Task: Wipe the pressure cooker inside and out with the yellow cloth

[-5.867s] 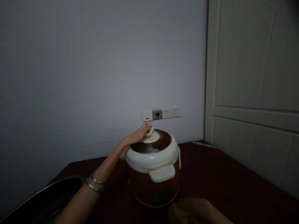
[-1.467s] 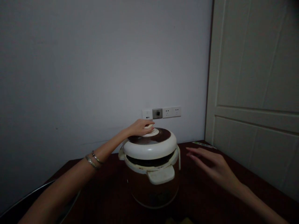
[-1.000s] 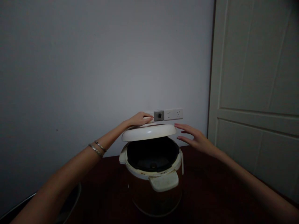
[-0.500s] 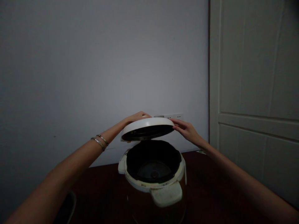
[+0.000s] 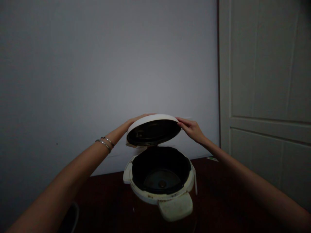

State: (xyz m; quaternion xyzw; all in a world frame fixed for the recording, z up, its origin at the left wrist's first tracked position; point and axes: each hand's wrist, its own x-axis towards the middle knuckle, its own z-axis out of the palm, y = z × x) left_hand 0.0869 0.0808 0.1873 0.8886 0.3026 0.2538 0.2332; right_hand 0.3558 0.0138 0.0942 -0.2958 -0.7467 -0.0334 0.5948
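An electric pressure cooker [image 5: 145, 196] with a pale, stained rim stands in front of me, its dark inside bare apart from a round knob at the bottom. Above its back edge the white lid [image 5: 159, 117] is tilted up, dark underside facing me. My left hand [image 5: 139, 118] grips the lid from its top left side; most of its fingers are hidden behind the lid. At the lid's right edge my right hand [image 5: 190, 127] holds on, thumb at the underside and fingers over the top.
The cooker rests on a dark red table [image 5: 104, 194] against a pale wall [image 5: 97, 64]. A panelled door [image 5: 262, 81] rises on the right. A small green and white card [image 5: 212, 159] lies at the table's back. A dark, pale-rimmed object [image 5: 70, 216] is partly hidden by my left forearm.
The lid has tipped further up and back, showing more of its underside. Both my hands have risen slightly with it. The left fingers have slipped further behind the lid.
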